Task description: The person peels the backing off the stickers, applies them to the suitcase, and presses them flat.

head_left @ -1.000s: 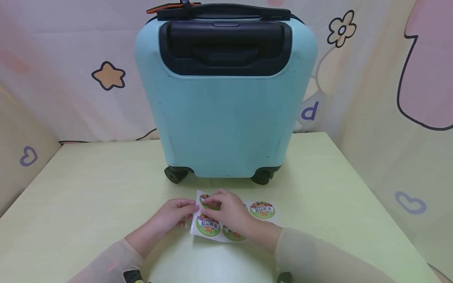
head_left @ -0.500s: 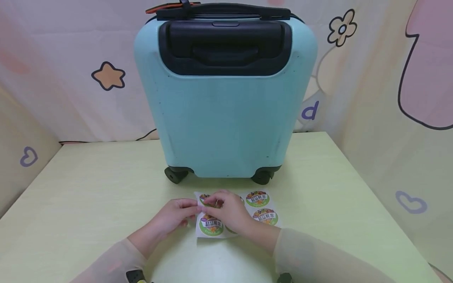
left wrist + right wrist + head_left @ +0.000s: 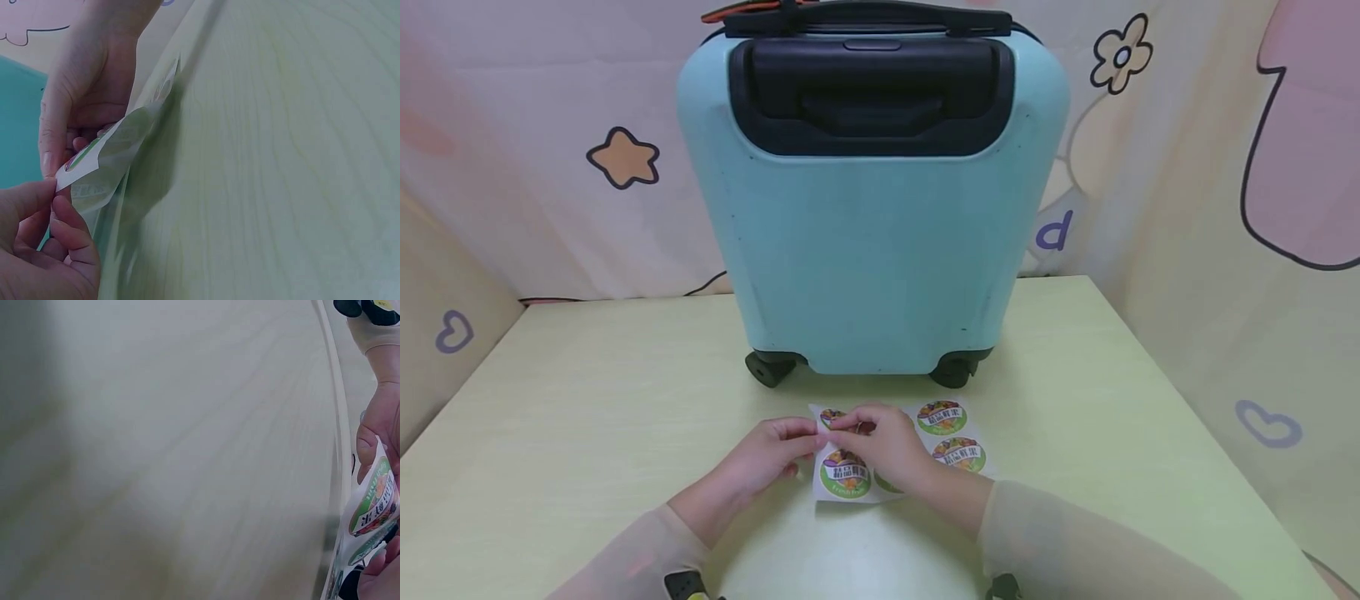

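Both hands are at a white sheet of round fruit-label stickers (image 3: 817,495) held low over the table in front of the suitcase. My left hand (image 3: 758,460) pinches its left edge between thumb and fingers. Right beside those fingertips, the thumb and forefinger of my right hand (image 3: 891,448) pinch at the same edge, by the upper left sticker, which they partly cover. Other stickers show below and to the right, among them a green-rimmed sticker (image 3: 942,417). In the left wrist view the sheet (image 3: 112,165) bows upward from the tabletop, its underside toward the camera.
A light blue suitcase (image 3: 868,258) with a black handle recess stands upright on its wheels just behind the sheet. The pale wooden table (image 3: 625,375) stretches to both sides. Printed cloth (image 3: 535,108) hangs behind and at the sides.
The sheet's right end has swung up, away from me, so more stickers show beyond my right hand. Both hands stay almost in place, fingertips together at the left edge.
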